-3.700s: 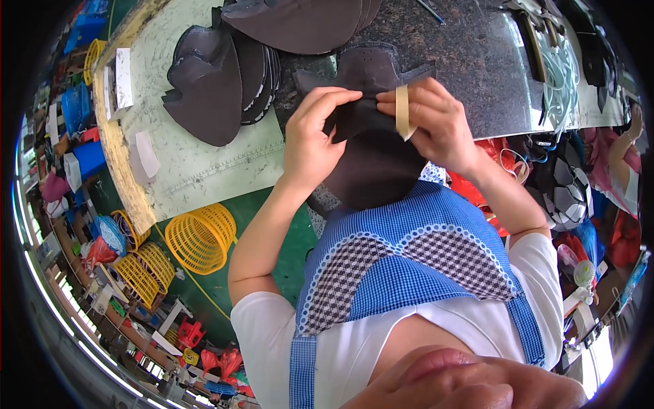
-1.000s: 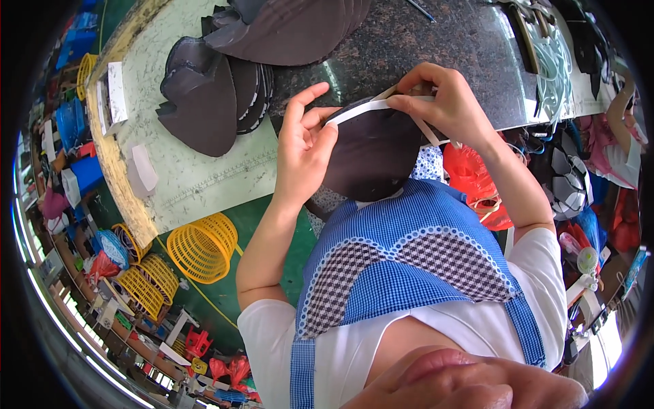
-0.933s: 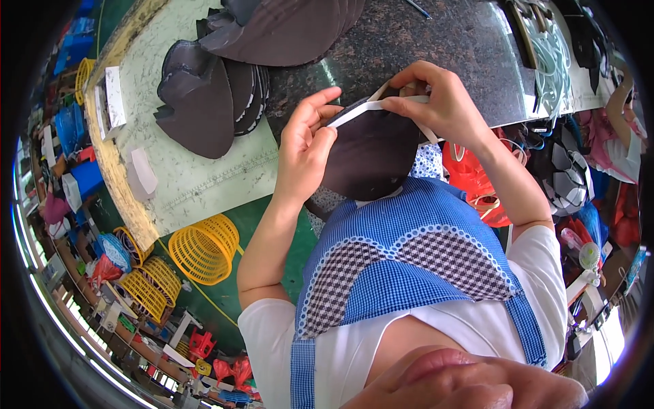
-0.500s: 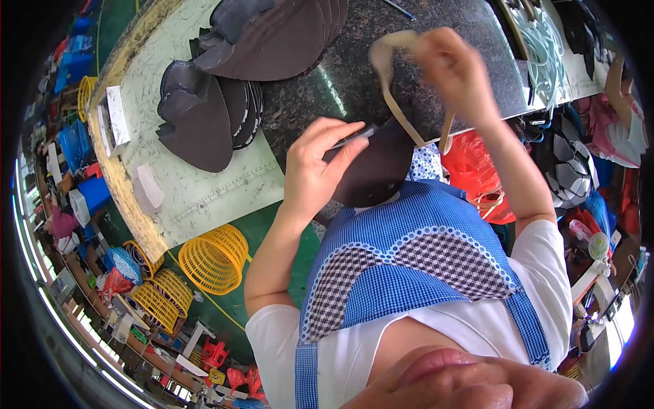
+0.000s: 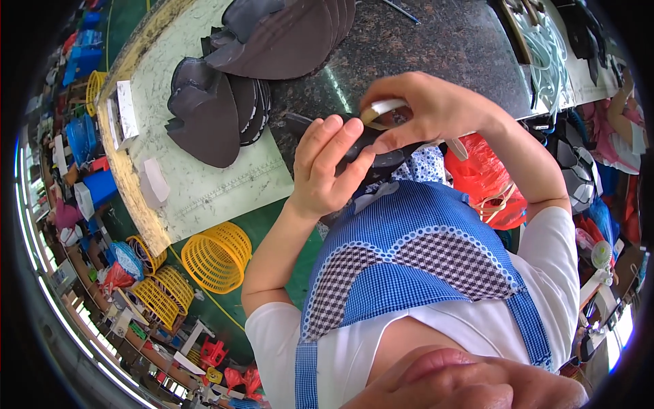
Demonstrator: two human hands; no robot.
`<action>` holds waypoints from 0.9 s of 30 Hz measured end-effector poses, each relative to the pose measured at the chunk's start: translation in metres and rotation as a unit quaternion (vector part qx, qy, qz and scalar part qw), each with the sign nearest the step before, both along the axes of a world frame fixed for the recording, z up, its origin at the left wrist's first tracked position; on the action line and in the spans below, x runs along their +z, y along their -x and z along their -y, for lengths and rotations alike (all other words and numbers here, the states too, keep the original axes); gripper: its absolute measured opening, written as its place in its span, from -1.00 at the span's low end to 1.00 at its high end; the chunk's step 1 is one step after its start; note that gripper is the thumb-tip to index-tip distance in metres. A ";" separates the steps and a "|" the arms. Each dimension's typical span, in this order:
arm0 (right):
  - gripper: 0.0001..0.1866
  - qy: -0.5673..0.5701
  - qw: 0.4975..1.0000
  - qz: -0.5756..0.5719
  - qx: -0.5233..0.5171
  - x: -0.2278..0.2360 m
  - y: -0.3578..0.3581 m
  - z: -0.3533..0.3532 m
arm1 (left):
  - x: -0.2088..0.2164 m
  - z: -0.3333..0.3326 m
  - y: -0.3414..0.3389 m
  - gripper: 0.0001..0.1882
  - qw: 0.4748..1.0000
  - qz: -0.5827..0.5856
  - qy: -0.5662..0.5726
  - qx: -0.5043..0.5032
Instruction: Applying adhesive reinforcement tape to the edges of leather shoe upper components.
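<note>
At the table's near edge, my left hand [image 5: 330, 167] grips a dark sheet-like piece [image 5: 388, 160], its index and middle fingers raised and its thumb pointing toward my other hand. My right hand [image 5: 426, 105] is bent over the same piece, thumb against the fingers of the left. A pale strip [image 5: 385, 108] is looped in its fingers, and a tail of the strip hangs past the table edge. Fingers hide most of where strip and piece meet. Left of my hands lie a dark rounded piece [image 5: 204, 119] and a larger stack of such pieces [image 5: 286, 44].
The speckled dark tabletop [image 5: 443, 41] carries a thin pen-like tool [image 5: 400, 10] at the back. Bundled pale cords [image 5: 541, 54] lie at far right. A red plastic bag [image 5: 480, 180] hangs beside my apron. A yellow basket [image 5: 218, 255] stands on the green floor.
My right hand has come down and left from above the table, bringing the strip to the dark piece. The left hand's fingers have lifted, and the piece is now turned and partly covered.
</note>
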State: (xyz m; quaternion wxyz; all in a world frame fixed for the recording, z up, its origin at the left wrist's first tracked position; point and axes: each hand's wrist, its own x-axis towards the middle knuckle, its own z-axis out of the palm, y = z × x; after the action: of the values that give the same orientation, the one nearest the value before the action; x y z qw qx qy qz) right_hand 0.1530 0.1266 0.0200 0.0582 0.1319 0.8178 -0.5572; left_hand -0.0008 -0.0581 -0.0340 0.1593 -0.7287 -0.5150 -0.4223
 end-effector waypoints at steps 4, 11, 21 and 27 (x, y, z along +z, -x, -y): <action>-0.76 -0.052 0.993 -0.091 -0.048 0.010 0.002 0.007 | 0.034 -0.012 -0.002 -0.54 0.910 0.337 0.237 -0.048; -0.62 -0.235 0.931 -0.227 -0.162 -0.014 0.007 0.003 | 0.008 -0.025 0.017 -0.55 0.883 0.323 0.339 0.003; -0.45 -0.356 0.894 -0.253 -0.103 -0.059 -0.017 0.039 | -0.008 -0.010 0.022 -0.60 0.963 0.140 0.219 0.067; -0.50 -0.390 0.893 -0.200 -0.102 -0.063 -0.017 0.045 | -0.008 -0.006 0.030 -0.65 0.977 -0.036 0.204 0.054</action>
State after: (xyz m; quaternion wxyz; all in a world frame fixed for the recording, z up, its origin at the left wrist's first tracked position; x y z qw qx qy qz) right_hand 0.1699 0.0814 -0.0429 -0.2194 0.1123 0.9459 -0.2109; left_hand -0.0310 -0.0521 -0.0423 0.0483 -0.7318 -0.6229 -0.2722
